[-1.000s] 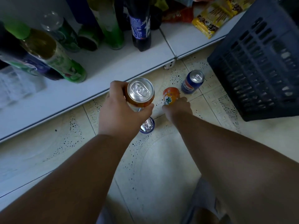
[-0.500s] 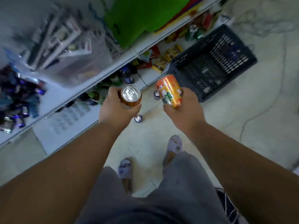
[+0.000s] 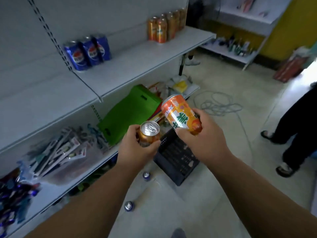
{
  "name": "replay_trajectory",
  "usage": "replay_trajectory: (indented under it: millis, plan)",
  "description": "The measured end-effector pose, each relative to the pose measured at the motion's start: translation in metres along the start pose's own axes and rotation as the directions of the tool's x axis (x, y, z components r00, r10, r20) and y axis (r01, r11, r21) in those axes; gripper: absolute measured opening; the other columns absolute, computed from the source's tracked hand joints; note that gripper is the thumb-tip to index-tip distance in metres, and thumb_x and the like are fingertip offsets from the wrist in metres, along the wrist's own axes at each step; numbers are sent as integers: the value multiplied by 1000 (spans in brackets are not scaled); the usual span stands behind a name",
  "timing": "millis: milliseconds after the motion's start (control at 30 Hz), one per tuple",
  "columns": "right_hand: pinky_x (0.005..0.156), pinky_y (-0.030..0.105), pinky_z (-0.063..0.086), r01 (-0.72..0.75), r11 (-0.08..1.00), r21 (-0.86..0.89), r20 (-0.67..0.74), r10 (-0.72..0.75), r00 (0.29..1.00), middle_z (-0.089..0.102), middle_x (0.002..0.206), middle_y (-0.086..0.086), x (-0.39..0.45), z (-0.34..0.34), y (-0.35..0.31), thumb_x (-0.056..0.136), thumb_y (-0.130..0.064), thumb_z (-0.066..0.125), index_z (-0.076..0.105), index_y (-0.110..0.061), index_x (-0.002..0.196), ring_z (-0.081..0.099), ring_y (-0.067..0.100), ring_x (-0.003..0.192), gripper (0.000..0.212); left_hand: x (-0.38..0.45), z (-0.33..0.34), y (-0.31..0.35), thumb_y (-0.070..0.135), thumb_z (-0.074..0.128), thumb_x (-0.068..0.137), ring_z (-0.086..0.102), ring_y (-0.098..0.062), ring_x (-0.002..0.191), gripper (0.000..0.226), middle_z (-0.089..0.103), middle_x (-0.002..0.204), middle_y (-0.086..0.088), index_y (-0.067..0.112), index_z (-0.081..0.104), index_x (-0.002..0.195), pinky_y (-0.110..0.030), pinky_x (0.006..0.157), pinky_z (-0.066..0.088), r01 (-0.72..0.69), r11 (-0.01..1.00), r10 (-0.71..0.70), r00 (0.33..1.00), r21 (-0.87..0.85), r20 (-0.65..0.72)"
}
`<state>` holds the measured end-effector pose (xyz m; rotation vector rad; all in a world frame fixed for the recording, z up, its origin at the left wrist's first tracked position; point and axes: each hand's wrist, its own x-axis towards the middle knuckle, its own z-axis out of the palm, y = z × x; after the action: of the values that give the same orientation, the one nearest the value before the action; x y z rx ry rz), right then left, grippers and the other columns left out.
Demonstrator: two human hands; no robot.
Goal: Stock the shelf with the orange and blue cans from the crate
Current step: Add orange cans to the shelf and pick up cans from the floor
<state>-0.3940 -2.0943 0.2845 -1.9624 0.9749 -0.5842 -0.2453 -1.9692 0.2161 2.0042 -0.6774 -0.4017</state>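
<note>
Carrying two orange cans up toward the half-stocked shelf (image 3: pixel 137 60).
Blue cans (image 3: pixel 87 52) at 10 o'clock, orange row (image 3: pixel 163 26) at 12; crate (image 3: pixel 176 160) below; each hand, left (image 3: pixel 135 152) and right (image 3: pixel 204 141), grips a can (image 3: pixel 149 134) (image 3: pixel 181 115); two cans (image 3: pixel 129 206) left on the floor.

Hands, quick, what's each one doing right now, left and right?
Left hand: gripping an upright orange can, top facing the camera.
Right hand: gripping a tilted orange can by its lower part.
</note>
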Motion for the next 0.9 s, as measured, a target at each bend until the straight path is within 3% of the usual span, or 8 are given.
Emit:
replay_trajectory:
  millis: [67,167,233,400,567,700,800,900]
  plan:
    - [60,3,40,17,1000,27,-25,-16,1000,60,103,-17,28,-25,-5,71,-38,77,49,-36,125,55,-13,81,61,14,16,23,38,89,61,62,3,88,59,66,99,15,34,52,107,-16,72,48,3,998,-4,1000,-66,-21]
    - [53,4,40,-2,995,99,-61,8,998,58,98,-17,75,-54,-13,69,-36,82,48,-37,114,58,-6,75,57,43,35,53,42,88,59,67,-3,87,60,68,100,14,37,53,108,-35,77,59,13,987,-17,1000,-163,-25]
    - [55,8,44,-1,985,172,-69,13,998,59,97,-17,110,-68,-13,69,-33,83,49,-37,109,61,-4,73,53,69,47,71,40,88,62,67,-5,88,60,68,101,13,36,53,111,-39,79,59,-4,985,-2,999,-171,-32]
    - [70,27,57,36,972,233,-128,-6,992,62,103,-13,186,-103,0,67,-32,84,53,-41,107,65,5,86,51,146,84,106,40,87,65,67,-7,89,61,67,104,9,35,51,115,-38,82,58,-59,984,56,998,-166,-25]
    - [73,24,56,20,975,223,-180,21,983,59,104,-15,257,-162,24,70,-31,84,48,-38,114,64,4,88,58,208,144,165,33,85,71,67,-5,89,58,67,104,7,32,51,117,-31,82,58,-71,978,77,997,-194,26]
    - [74,22,55,9,955,297,-202,54,978,63,103,-11,325,-203,64,70,-29,85,52,-30,116,65,5,89,57,252,208,197,35,80,76,64,0,84,48,66,98,12,33,50,113,-28,76,55,-76,976,72,997,-206,-26]
    - [72,23,55,31,934,356,-159,28,987,68,98,-8,384,-229,97,68,-28,87,59,-30,105,68,5,86,46,280,258,218,35,77,81,64,-8,82,37,64,93,9,32,50,106,-26,68,52,-26,971,-1,994,-237,-113]
    - [66,18,52,82,939,334,-24,-79,997,70,92,-10,450,-250,124,67,-26,87,62,-30,97,67,0,81,40,307,305,237,37,75,81,65,-10,82,33,65,92,7,32,50,103,-34,73,55,14,966,-76,971,-259,-228]
